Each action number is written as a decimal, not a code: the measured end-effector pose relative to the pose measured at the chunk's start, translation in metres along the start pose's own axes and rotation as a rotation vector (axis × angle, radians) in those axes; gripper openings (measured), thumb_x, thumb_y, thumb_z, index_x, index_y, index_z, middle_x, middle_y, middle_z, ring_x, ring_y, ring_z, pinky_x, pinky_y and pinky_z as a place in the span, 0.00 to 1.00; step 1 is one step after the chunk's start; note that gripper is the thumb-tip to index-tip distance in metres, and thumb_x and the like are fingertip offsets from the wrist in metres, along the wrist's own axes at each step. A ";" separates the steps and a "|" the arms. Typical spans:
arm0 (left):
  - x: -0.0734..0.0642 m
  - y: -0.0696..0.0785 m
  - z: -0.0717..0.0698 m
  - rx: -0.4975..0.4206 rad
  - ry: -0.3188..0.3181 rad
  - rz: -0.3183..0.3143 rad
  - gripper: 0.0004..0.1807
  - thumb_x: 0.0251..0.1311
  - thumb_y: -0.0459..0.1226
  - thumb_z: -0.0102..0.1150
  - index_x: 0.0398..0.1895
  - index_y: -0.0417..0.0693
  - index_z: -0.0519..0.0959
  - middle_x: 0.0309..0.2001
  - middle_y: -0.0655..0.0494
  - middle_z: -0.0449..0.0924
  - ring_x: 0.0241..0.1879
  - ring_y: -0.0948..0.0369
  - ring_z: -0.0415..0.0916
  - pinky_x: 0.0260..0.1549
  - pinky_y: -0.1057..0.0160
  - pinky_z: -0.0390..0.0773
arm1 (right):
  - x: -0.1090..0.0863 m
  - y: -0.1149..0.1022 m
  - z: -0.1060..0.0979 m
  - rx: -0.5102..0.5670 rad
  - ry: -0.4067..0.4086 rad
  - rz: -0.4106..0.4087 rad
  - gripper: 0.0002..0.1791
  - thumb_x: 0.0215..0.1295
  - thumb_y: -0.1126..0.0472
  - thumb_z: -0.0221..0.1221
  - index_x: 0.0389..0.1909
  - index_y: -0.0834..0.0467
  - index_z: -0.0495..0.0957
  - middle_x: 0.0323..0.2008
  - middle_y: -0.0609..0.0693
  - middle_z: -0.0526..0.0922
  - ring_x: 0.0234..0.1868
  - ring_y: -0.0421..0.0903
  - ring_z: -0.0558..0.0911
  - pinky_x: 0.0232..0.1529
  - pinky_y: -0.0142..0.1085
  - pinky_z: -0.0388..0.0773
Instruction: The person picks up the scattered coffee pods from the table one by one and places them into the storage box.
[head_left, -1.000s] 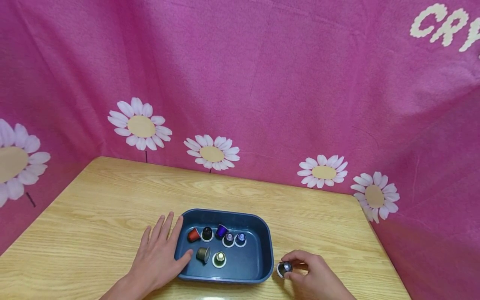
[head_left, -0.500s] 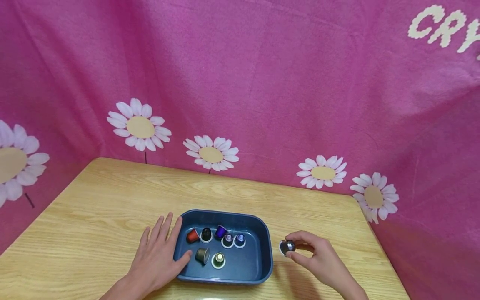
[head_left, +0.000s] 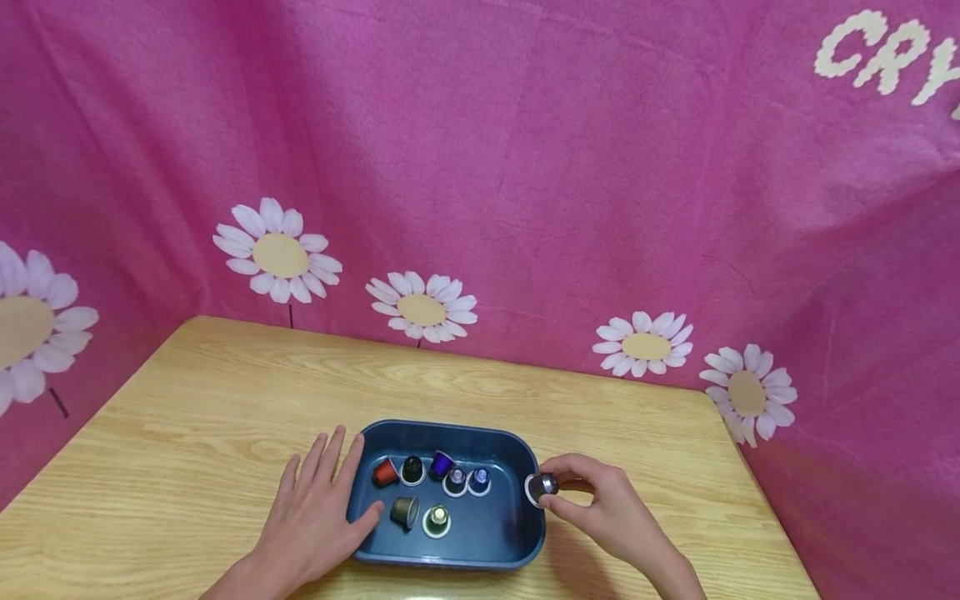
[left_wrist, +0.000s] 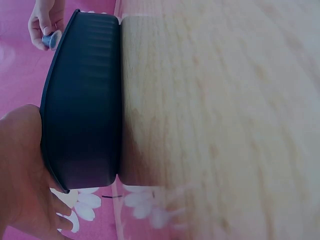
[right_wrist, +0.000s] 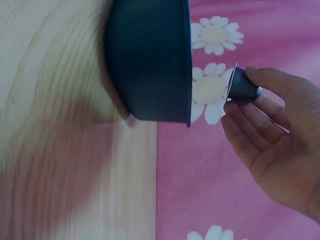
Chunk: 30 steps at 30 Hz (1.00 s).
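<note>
My right hand (head_left: 603, 498) pinches a dark coffee capsule (head_left: 542, 488) between thumb and fingers, above the right rim of a dark blue tray (head_left: 480, 552). In the right wrist view the held capsule (right_wrist: 243, 86) is clear of the rim. My left hand (head_left: 318, 508) rests on the tray's left edge with straight, spread fingers. Inside the tray are a red capsule (head_left: 386, 472), a black one (head_left: 412, 469), a purple one (head_left: 441, 464), a mauve capsule (head_left: 455, 481), a light blue capsule (head_left: 480, 480), an olive-grey capsule (head_left: 405, 512) lying tilted, and a pale green capsule (head_left: 438, 520).
The tray stands on a wooden table (head_left: 262, 383). A pink cloth (head_left: 525, 167) printed with white daisies hangs behind and along both sides of the table.
My right hand has lifted the dark capsule off the table beside the tray and carried it up and left, over the tray's right rim. The left hand keeps its place.
</note>
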<state>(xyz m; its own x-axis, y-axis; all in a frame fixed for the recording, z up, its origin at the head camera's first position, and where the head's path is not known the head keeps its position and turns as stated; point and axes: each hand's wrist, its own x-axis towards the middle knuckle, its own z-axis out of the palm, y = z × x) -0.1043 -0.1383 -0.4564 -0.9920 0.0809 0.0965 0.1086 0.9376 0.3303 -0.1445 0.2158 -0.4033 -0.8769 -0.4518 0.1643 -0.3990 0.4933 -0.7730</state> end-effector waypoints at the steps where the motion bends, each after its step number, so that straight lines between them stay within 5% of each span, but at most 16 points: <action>1: 0.000 0.000 0.000 0.000 0.000 0.000 0.48 0.59 0.59 0.61 0.76 0.41 0.60 0.76 0.35 0.51 0.73 0.36 0.47 0.65 0.29 0.47 | 0.001 0.000 0.002 -0.005 -0.004 -0.005 0.15 0.60 0.60 0.71 0.47 0.59 0.83 0.41 0.44 0.85 0.42 0.44 0.85 0.48 0.38 0.82; 8: 0.000 0.000 0.000 0.002 -0.003 -0.003 0.48 0.59 0.59 0.61 0.76 0.41 0.60 0.75 0.35 0.51 0.73 0.36 0.47 0.65 0.29 0.47 | 0.009 0.000 0.016 0.001 -0.057 0.008 0.16 0.61 0.60 0.70 0.48 0.60 0.83 0.42 0.45 0.84 0.41 0.42 0.84 0.49 0.46 0.82; 18: 0.000 0.000 0.000 -0.001 0.001 0.000 0.48 0.60 0.59 0.61 0.76 0.41 0.60 0.75 0.35 0.51 0.73 0.36 0.47 0.65 0.29 0.47 | 0.021 -0.001 0.038 -0.073 -0.124 -0.004 0.15 0.61 0.57 0.70 0.47 0.57 0.83 0.42 0.43 0.83 0.42 0.41 0.83 0.47 0.42 0.83; 30: 0.001 0.000 0.002 0.000 -0.007 -0.003 0.48 0.59 0.59 0.61 0.76 0.42 0.60 0.76 0.35 0.51 0.73 0.36 0.47 0.65 0.29 0.47 | 0.034 0.004 0.059 -0.225 -0.180 -0.131 0.14 0.60 0.60 0.71 0.46 0.58 0.84 0.42 0.44 0.84 0.41 0.36 0.81 0.45 0.35 0.81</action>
<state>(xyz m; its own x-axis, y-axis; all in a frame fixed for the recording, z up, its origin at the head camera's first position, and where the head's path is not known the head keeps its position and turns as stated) -0.1053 -0.1380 -0.4579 -0.9928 0.0807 0.0891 0.1058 0.9379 0.3304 -0.1599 0.1580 -0.4369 -0.7608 -0.6364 0.1271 -0.5721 0.5652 -0.5944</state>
